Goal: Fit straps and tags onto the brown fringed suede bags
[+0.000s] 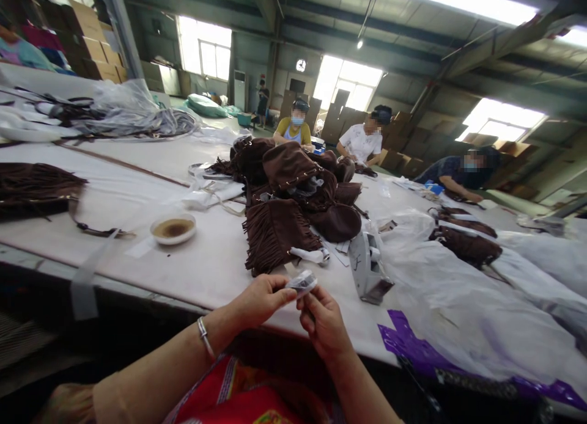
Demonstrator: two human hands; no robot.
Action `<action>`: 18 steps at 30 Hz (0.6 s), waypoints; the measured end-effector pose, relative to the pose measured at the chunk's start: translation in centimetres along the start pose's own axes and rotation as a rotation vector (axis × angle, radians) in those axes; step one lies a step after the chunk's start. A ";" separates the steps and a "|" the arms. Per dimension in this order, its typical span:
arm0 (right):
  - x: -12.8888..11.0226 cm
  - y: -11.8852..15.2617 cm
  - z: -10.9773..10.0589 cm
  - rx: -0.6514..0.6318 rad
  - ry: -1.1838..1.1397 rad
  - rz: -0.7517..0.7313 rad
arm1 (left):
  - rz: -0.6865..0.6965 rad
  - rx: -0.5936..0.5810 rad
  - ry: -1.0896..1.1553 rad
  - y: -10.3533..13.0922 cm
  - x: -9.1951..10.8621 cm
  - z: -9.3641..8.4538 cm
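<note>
Both my hands meet at the table's front edge around a small item wrapped in thin white material [303,281], with something dark showing through. My left hand [266,299] pinches its left side between thumb and fingers. From below and to the right, my right hand [323,320] grips it with fingertips curled in. Just beyond lies a dark brown fringed bag [279,231], with a white-wrapped piece [309,254] on its front corner. A heap of more brown bags [293,167] rises behind it. What exactly is inside the wrapping I cannot make out.
A grey tape dispenser [367,268] stands to the right. On the left are a shallow dish [173,228] with brown residue and another fringed bag [34,189]. Plastic sheeting [440,296] covers the right side, purple tape [408,338] along its edge. Several people work across the table.
</note>
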State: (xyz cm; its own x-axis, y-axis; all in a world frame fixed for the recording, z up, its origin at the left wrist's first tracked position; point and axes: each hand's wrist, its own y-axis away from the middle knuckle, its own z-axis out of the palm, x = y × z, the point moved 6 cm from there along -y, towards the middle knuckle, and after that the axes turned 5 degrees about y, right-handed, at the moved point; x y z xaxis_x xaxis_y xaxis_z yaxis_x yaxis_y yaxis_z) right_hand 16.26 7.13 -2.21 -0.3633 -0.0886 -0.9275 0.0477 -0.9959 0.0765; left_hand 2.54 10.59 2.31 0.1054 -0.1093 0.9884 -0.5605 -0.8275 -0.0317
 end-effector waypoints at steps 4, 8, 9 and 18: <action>-0.3 -0.1 0.1 -0.005 0.009 -0.010 | 0.004 -0.021 -0.016 0.2 0.7 0.0; -0.1 0.2 0.4 0.006 -0.027 -0.011 | 0.021 -0.033 0.015 0.4 1.4 0.0; 0.1 0.2 0.5 0.001 -0.038 0.000 | 0.025 -0.041 0.030 0.4 1.5 0.1; -1.6 1.1 -1.0 -0.048 0.592 -0.140 | -0.011 -0.065 -0.070 0.4 0.6 0.2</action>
State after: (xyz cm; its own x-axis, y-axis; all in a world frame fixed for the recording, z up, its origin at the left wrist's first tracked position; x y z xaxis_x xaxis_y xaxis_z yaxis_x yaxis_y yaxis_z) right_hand 17.87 6.24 -1.02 0.2096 0.0811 -0.9744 0.0842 -0.9943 -0.0647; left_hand 2.53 10.08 2.84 0.1679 -0.1403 0.9758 -0.6109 -0.7917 -0.0088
